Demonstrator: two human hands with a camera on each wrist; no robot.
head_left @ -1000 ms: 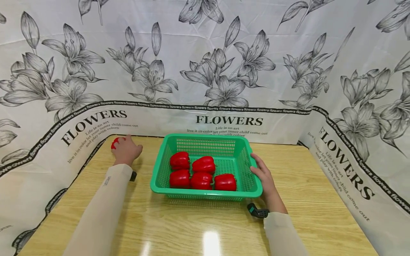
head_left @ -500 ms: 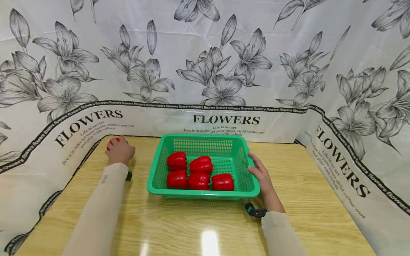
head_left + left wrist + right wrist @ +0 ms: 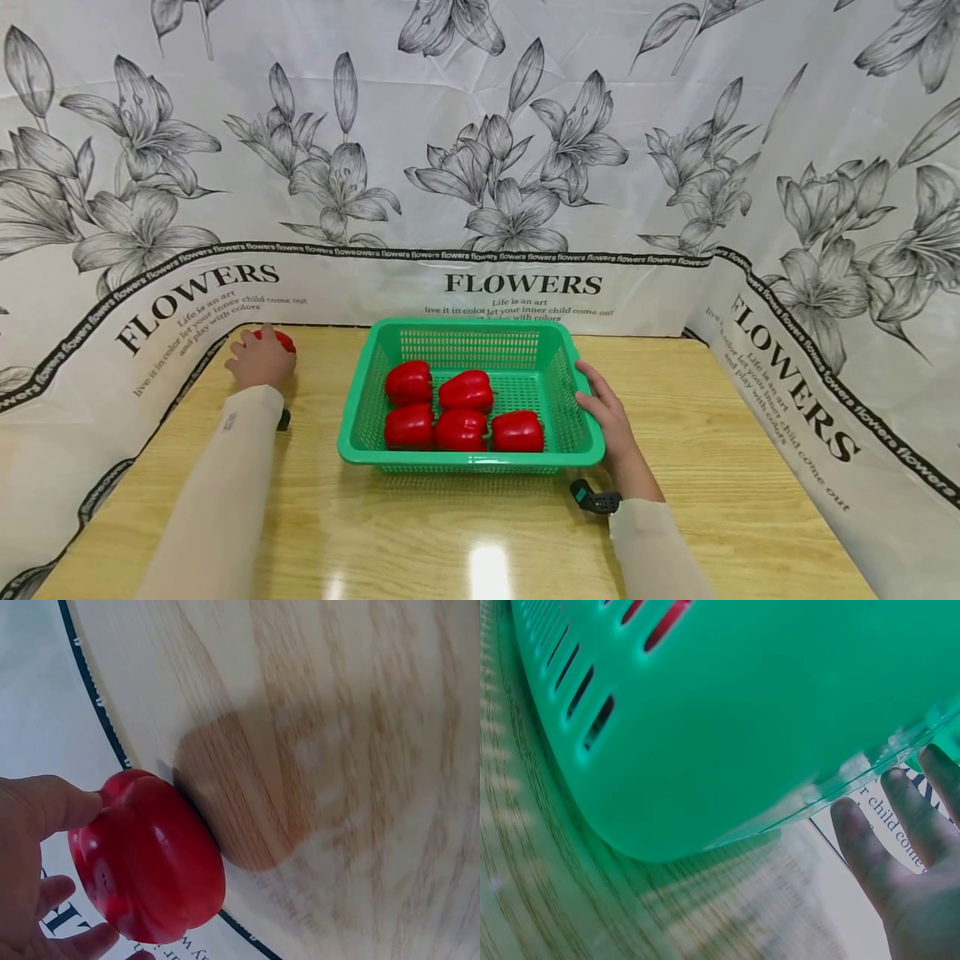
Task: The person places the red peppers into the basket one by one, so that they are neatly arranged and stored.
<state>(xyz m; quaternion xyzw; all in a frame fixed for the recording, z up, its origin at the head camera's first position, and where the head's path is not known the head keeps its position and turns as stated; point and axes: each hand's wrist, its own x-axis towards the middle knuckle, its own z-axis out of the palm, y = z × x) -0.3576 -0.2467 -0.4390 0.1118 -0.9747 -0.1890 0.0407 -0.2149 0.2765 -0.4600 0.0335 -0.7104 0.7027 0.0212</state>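
Note:
At the back left corner of the table, my left hand [image 3: 262, 360] is at a red bell pepper [image 3: 287, 342] with its fingers spread. The left wrist view shows the thumb touching one end of that pepper, the other fingers low beside it. A green plastic basket [image 3: 468, 459] stands at the middle, holding several more red bell peppers [image 3: 408, 383] in its left and front part. On its right rim, my right hand [image 3: 617, 425] holds the edge. From below, in the right wrist view, fingertips [image 3: 892, 780] sit right at that rim; the thumb is hidden there.
The wooden table [image 3: 405, 533] reaches up to a white flower-printed cloth [image 3: 525, 192] that hangs at the back and both sides. Close behind the basket and the left hand runs the table's back edge. A black wrist device [image 3: 594, 498] sits by the right sleeve.
My left hand has shifted left across the pepper and its fingers have spread, so the pepper's right side now shows. The right hand and basket stay as they were; the head view has turned slightly.

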